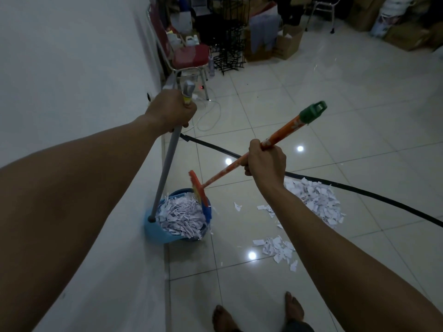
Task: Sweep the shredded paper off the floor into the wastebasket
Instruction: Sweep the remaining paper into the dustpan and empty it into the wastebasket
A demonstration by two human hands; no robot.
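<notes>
White shredded paper (182, 215) fills the blue wastebasket (202, 233) at about 7 o'clock from the middle of the view, right up against the wall (72, 68). A light blue dustpan (157, 230) is tipped over the basket's left rim, with its long grey handle (167, 164) running up to 11 o'clock, where the left hand (171, 111) is clenched around the top. The right hand (266, 165) is wrapped around the orange broom handle (285, 129), and the broom head (199, 190) sits at the basket's far rim, touching the paper. More paper scraps (314, 198) are still on the tiled floor (359, 104) at 4 o'clock, plus a smaller bunch (278, 249) at 5. A black cable (359, 191) curves past the pile. Bare feet (294, 307) show at 6 o'clock, and a red chair (189, 56) stands at 12.
</notes>
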